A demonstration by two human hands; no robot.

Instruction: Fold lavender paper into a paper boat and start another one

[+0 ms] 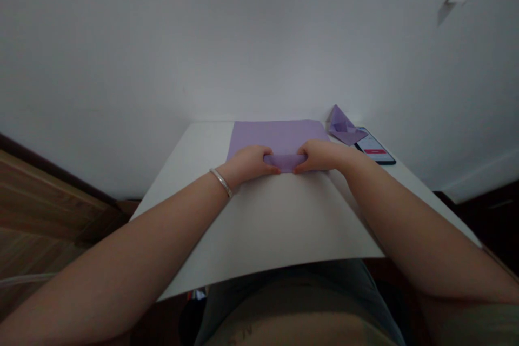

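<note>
A sheet of purple paper point(279, 132) lies on the white table, its near edge turned up into a fold or curl. My left hand point(253, 163) grips that near edge from the left, thumb in front and fingers curled over the top. From the right, my right hand point(318, 155) pinches the same edge in a mirrored way. A short strip of the paper shows between the two hands. The fingertips are partly hidden behind the turned-up part. A silver bangle point(221, 181) circles my left wrist.
A folded purple paper boat point(344, 128) stands at the back right, against a phone point(376, 147) with a lit screen. The white table point(275, 227) meets the wall point(259, 38) behind. Wooden furniture point(44, 189) is at the left.
</note>
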